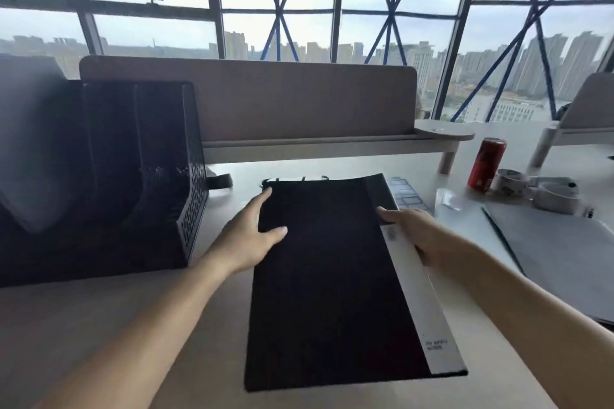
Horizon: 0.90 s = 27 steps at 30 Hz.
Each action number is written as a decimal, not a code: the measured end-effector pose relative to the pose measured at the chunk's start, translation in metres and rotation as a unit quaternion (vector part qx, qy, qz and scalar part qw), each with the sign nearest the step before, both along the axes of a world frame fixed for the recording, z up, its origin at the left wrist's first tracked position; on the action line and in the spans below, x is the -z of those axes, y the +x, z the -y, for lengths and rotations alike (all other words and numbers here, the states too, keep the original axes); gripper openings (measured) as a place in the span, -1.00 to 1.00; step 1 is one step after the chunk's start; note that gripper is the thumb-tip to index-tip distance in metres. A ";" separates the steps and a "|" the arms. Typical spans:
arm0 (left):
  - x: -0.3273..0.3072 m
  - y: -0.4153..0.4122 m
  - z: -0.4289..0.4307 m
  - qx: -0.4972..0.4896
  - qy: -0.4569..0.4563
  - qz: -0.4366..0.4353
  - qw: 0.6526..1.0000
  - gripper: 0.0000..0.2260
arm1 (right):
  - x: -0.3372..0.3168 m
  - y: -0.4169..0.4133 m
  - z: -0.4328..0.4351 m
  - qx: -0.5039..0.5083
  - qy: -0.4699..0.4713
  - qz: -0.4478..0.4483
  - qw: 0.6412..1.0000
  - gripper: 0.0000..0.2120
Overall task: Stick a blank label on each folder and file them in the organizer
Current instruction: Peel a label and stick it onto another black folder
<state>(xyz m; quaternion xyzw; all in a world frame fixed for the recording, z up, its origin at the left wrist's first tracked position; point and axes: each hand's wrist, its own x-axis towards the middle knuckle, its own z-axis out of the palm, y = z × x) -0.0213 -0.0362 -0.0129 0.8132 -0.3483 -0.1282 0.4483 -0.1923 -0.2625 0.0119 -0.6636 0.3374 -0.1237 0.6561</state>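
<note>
folder [332,276], black with a grey spine, beside the organizer [191,196]: left hand [247,239] pinches its left edge, right hand [412,232] clamps the spine.

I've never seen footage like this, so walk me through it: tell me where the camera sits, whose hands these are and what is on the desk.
No machine here: one camera worn on a person's head looks down at their two bare hands. The left hand and the right hand hold a black folder by its side edges over a pale desk. On the left stands a black mesh organizer. Beyond the folder lies a sheet of labels; to the right, a red can, tape rolls and grey folders.
</note>
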 end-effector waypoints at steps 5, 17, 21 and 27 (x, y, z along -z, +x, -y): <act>0.029 0.003 -0.009 -0.029 0.082 0.004 0.996 -0.29 | 0.040 0.014 0.013 -0.012 -0.184 -0.141 0.973 -0.62; 0.039 -0.002 -0.005 -0.052 0.331 0.403 0.852 -0.62 | 0.069 0.011 0.017 -0.048 -0.551 -0.229 0.801 -0.40; 0.049 0.008 0.008 -0.007 0.286 0.400 0.871 -0.64 | 0.059 0.015 0.018 -0.073 -0.635 -0.224 0.736 -0.55; 0.068 0.016 0.010 0.008 0.219 0.271 0.937 -0.56 | 0.032 0.077 0.004 -0.141 -0.614 -0.124 0.766 -0.80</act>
